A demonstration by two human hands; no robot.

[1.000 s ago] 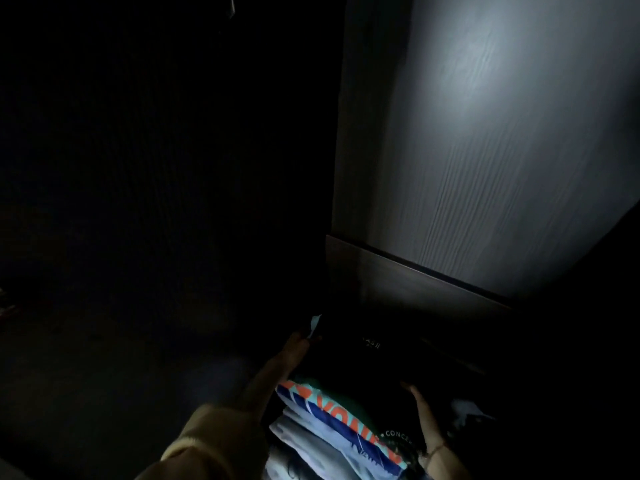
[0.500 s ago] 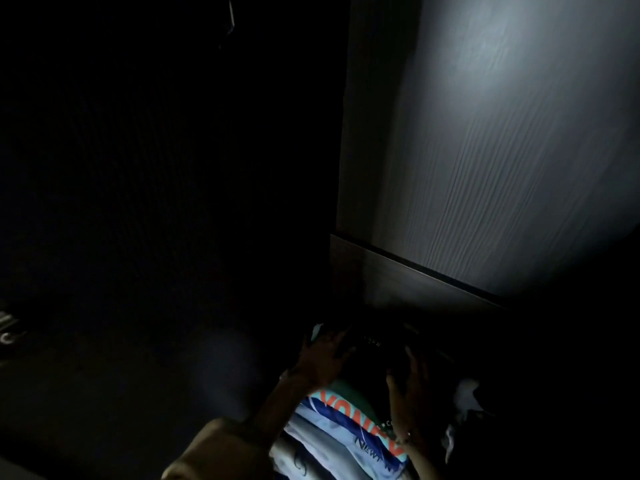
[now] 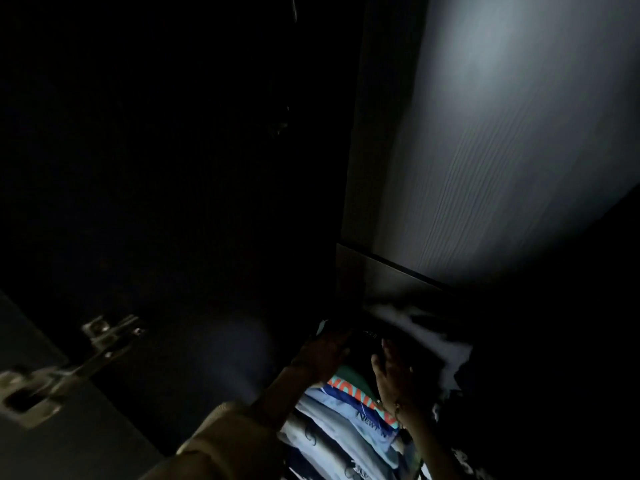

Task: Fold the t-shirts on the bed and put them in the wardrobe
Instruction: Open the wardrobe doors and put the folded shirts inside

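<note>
Very dark frame; detail limited. Stack of folded cotton t-shirts, pale blue, navy and white with an orange-lettered one near the top [image 3: 349, 420], sits in the wardrobe below a grey wood-grain shelf edge [image 3: 388, 282]; green fabric peeks out above the orange print, dark garment on top barely readable.

Left hand [image 3: 327, 351] at the far top-left of the pile, fingers apparently bent onto dark fabric; cannot tell whether pinching or only pressing. Right hand [image 3: 393, 372] upright against the pile's right side, fingers straight, flat against cloth, holding nothing.

Handling, as judgement: light, soft, limp jersey; no stiffness, folds slump if lifted by one edge; layers likely slide on each other; not fragile. Best taken with flat palms under or on both sides of the pile, squeezing lightly, rather than by a corner.

Materials elsewhere: matte grey laminate wardrobe panel with fine vertical grain [image 3: 512, 140]; bright metal door hinge [image 3: 62, 368] at lower left on the dark door; tan knit sleeve [image 3: 221, 445] on the left arm; thin bracelet on the right wrist.
</note>
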